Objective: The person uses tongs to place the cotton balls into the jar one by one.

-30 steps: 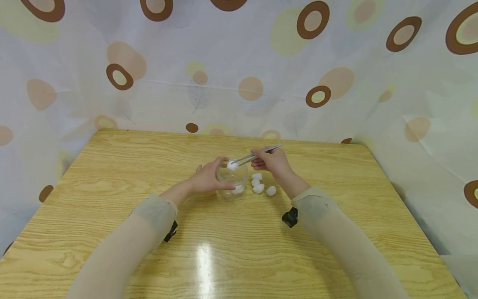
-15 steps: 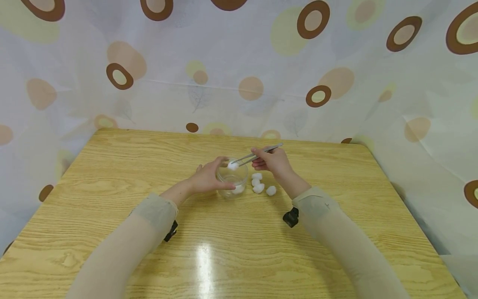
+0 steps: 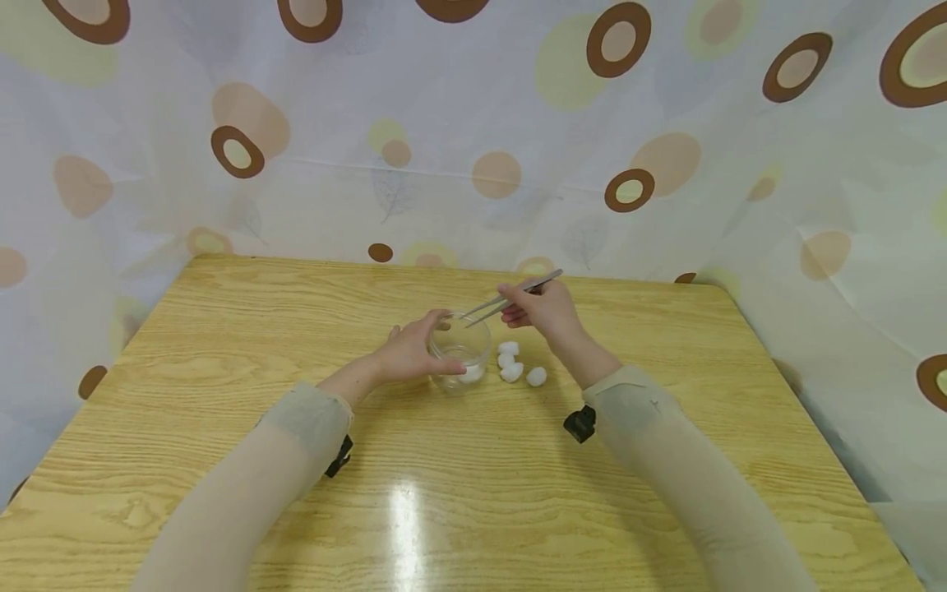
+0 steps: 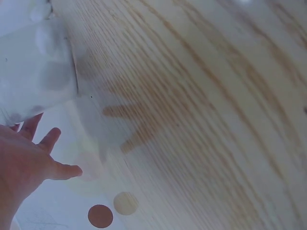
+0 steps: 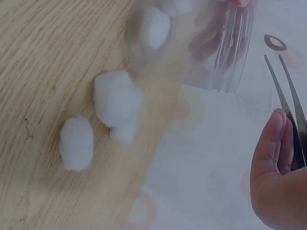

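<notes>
Circle-patterned sheeting [image 3: 444, 99] hung behind a wood-grain desk [image 3: 296, 329]. Nearer its far edge, a clear jar [image 3: 484, 349] contained cotton balls [image 5: 156, 28]; the left hand [image 3: 414, 352] curved around it. The right hand [image 3: 546, 311] pinched metal tweezers [image 5: 294, 96], tips parted above the rim. Four loose cotton balls [image 3: 536, 376] lay beside the jar, rightward.

clear jar [image 3: 462, 352]: upright | tweezers [image 5: 292, 91]: tips parted | cotton balls [image 3: 511, 372]: inside, beside jar

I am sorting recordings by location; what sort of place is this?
Probably a makeshift filming corner: a yellow wood-grain table, white circle-patterned sheeting behind it, and a black wrist camera.
</notes>
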### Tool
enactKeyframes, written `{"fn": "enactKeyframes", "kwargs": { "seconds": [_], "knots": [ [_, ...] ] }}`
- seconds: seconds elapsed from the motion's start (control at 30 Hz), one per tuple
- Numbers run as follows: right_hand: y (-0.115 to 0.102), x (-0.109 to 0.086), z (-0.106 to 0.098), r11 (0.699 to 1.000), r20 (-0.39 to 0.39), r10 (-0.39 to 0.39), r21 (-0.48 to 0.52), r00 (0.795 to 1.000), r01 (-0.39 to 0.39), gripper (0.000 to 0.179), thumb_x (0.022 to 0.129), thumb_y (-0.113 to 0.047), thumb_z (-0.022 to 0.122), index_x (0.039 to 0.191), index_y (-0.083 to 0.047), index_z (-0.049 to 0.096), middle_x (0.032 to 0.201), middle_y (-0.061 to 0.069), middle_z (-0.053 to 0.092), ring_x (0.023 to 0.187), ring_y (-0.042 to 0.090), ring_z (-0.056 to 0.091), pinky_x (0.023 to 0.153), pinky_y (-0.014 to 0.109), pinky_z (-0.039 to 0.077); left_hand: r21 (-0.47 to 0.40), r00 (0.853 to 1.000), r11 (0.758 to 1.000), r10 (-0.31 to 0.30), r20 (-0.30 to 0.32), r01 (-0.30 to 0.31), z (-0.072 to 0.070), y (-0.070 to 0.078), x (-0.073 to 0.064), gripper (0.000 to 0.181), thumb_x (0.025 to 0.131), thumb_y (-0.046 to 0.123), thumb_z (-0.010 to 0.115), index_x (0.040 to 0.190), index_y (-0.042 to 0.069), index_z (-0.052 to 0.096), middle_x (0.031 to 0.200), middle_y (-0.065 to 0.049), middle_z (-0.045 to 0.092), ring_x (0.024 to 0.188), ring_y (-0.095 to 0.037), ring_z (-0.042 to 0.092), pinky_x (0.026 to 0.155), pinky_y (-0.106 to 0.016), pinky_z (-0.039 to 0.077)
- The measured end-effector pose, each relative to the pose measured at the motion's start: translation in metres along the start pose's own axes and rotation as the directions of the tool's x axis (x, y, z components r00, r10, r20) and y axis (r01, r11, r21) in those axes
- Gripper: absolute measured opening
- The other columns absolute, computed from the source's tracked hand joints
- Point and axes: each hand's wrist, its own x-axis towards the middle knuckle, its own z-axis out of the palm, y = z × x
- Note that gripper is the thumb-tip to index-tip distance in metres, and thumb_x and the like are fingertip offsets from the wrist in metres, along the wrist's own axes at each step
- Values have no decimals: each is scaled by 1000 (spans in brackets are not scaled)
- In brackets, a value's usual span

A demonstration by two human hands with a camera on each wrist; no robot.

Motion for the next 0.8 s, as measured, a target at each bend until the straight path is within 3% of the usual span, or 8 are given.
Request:
{"fn": "enactKeyframes", "kwargs": {
  "seconds": [0.27, 0.47, 0.8],
  "knots": [
    [-4, -1, -15, 994, 14, 13, 109, 1000, -14, 18, 91, -23, 61, 91, -5, 58, 62, -4, 64, 57, 7, 65, 62, 22, 55, 7, 1000, 1000, 3, -30, -3, 1, 4, -1, 102, 73, 48, 74, 149, 11, 16, 148, -11, 38, 138, -33, 31, 110, -64, 0],
    [-1, -4, -33, 993, 7, 5, 119, 1000, -6, 21, 92, -24, 60, 91, -4, 57, 64, -4, 65, 59, 6, 65, 62, 21, 55, 21, 996, 999, 36, -79, -35, 2, 10, 1, 102, 73, 48, 75, 149, 11, 19, 150, -7, 34, 139, -31, 30, 111, -63, 0],
    [16, -17, -69, 993, -8, 13, 114, 1000, -12, 22, 91, -26, 60, 88, -5, 57, 64, -5, 66, 60, 6, 66, 62, 20, 55, 20, 998, 999, 27, -49, -26, -1, 14, 0, 91, 77, 46, 73, 146, 10, 27, 146, -8, 42, 138, -29, 33, 109, -65, -3]
  ]
}}
